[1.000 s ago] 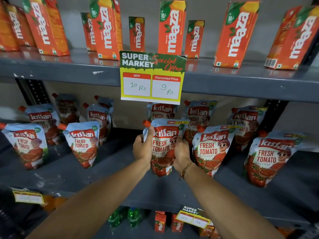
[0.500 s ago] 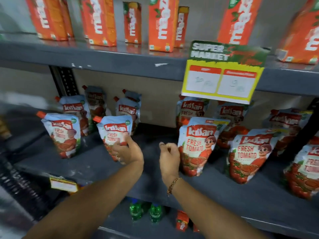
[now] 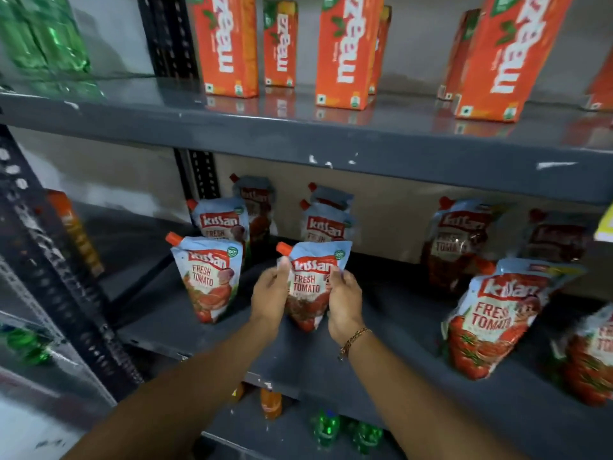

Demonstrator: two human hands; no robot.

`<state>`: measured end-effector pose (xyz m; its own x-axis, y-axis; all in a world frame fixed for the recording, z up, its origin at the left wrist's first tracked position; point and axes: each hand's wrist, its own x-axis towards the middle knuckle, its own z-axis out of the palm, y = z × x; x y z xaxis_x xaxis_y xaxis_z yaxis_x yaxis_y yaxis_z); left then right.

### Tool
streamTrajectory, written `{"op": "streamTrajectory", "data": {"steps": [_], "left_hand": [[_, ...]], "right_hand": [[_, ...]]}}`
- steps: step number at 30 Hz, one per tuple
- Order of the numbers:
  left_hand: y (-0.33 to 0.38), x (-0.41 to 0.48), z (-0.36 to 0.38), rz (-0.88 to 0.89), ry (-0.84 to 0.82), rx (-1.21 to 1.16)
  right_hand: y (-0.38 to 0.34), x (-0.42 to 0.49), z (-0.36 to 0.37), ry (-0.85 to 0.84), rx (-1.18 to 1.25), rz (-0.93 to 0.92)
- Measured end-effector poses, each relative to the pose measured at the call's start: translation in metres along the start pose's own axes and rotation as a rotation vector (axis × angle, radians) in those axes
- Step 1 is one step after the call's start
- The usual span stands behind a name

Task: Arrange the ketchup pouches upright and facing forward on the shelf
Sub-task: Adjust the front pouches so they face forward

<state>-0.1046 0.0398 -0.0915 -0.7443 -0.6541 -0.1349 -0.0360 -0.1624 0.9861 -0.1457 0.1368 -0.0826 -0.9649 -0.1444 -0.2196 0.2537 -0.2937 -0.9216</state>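
A ketchup pouch [image 3: 310, 280] with a red spout stands upright at the front of the grey middle shelf [image 3: 381, 370], label facing me. My left hand [image 3: 269, 295] grips its left edge and my right hand [image 3: 345, 298] grips its right edge. Another front pouch [image 3: 208, 277] stands upright just to the left. Behind them more pouches [image 3: 323, 224] stand in a back row. To the right, a front pouch [image 3: 497, 318] leans slightly, with darker ones [image 3: 459, 244] behind it.
Orange juice cartons [image 3: 345, 51] line the upper shelf [image 3: 298, 137]. Green bottles [image 3: 326, 426] and an orange bottle [image 3: 271, 401] sit on the lower shelf. A black perforated upright [image 3: 49, 260] frames the left side. A yellow price tag edge [image 3: 605, 224] hangs at the far right.
My view and both hands shifted left from the middle pouch to the second front pouch from the left. Both hands now hold that pouch by its sides.
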Motion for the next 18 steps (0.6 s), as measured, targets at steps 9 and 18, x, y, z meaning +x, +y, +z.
{"op": "streamTrajectory", "data": {"steps": [9,18], "left_hand": [[0.000,0.017,-0.004,-0.088,-0.101,-0.018],[0.003,-0.001,-0.021,-0.113,-0.104,0.007]], "right_hand": [[0.010,-0.006,0.011,0.140,-0.004,-0.089],[0.033,-0.019,0.025,0.546,-0.226,-0.226]]}}
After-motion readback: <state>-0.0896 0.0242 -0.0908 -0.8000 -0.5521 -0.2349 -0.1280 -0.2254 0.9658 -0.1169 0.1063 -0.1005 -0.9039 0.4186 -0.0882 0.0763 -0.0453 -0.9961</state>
